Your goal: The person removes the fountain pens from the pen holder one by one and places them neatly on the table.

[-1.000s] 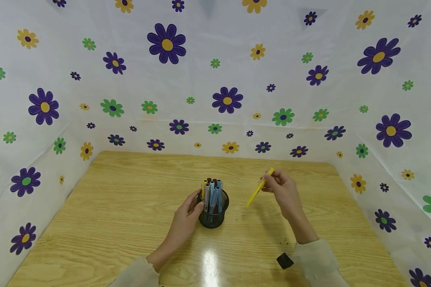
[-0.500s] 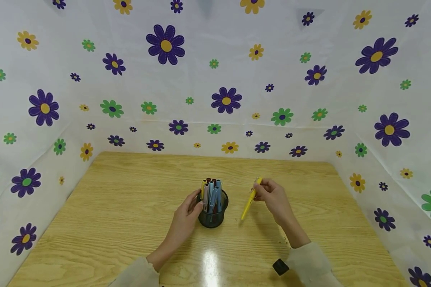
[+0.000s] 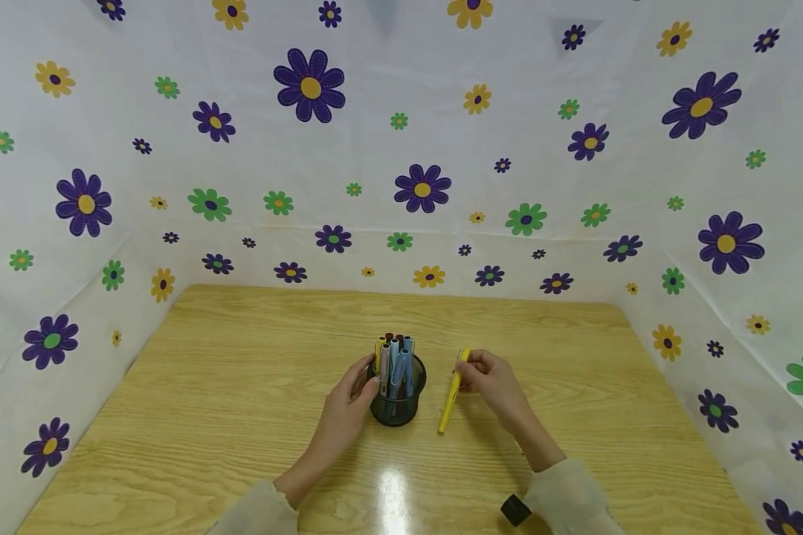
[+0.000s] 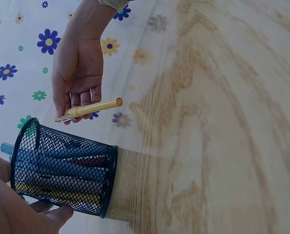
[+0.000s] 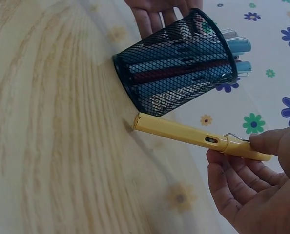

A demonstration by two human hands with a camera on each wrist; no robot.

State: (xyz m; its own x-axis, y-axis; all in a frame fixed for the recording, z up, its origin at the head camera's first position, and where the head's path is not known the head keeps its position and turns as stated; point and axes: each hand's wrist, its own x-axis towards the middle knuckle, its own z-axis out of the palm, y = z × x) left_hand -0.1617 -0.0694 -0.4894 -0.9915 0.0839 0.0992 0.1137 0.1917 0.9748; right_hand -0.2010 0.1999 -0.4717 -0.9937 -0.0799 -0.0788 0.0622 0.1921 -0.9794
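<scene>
Yellow, the pen (image 3: 450,401) was pinched in the right hand (image 3: 495,386), right of the mesh cup (image 3: 395,412), its long axis running near and slightly left, free end downward. The left hand (image 3: 345,405) gripped the cup on the wooden table (image 3: 241,371), flowered sheeting (image 3: 375,74) beyond.

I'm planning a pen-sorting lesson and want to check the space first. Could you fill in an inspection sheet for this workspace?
Surface: wooden table, light grain, bright glare towards the front.
Job's things: black mesh cup, upright, holding several pens; one yellow pen outside it, tilted.
Clutter: small black block by the right sleeve; cannot tell whether it is attached.
Hands: left hand holds the mesh cup's side; right hand pinches the yellow pen near its clip end.
Cables: nothing seen.
Surroundings: white flowered cloth behind and on both sides.
</scene>
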